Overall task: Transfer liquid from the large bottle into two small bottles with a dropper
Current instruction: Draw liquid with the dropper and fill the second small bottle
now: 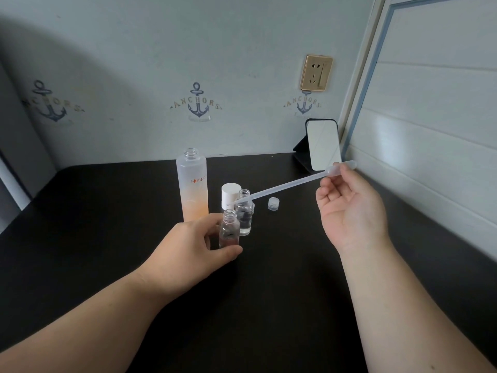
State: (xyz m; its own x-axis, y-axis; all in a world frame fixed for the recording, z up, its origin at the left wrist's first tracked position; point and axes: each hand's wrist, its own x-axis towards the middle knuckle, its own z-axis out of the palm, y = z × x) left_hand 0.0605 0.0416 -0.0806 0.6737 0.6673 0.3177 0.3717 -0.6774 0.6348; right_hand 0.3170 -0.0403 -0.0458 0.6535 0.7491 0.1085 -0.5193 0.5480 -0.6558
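Note:
The large frosted bottle (192, 186), orange at the bottom, stands uncapped at the middle of the black table (269, 292). In front of it my left hand (193, 244) grips a small clear bottle (229, 230) that is open at the top. A second small clear bottle (244, 214) stands just behind it, holding clear liquid. My right hand (349, 208) pinches the bulb of a long translucent dropper (282, 186). The dropper slants down to the left, and its tip hangs just above the mouth of the small bottle in my left hand.
A white cap (230, 193) stands behind the small bottles. A small clear cap (273, 203) lies to their right. A small mirror (322, 146) leans on a black stand at the back right corner, under a wall socket (316, 72). A panelled wall borders the table's right side.

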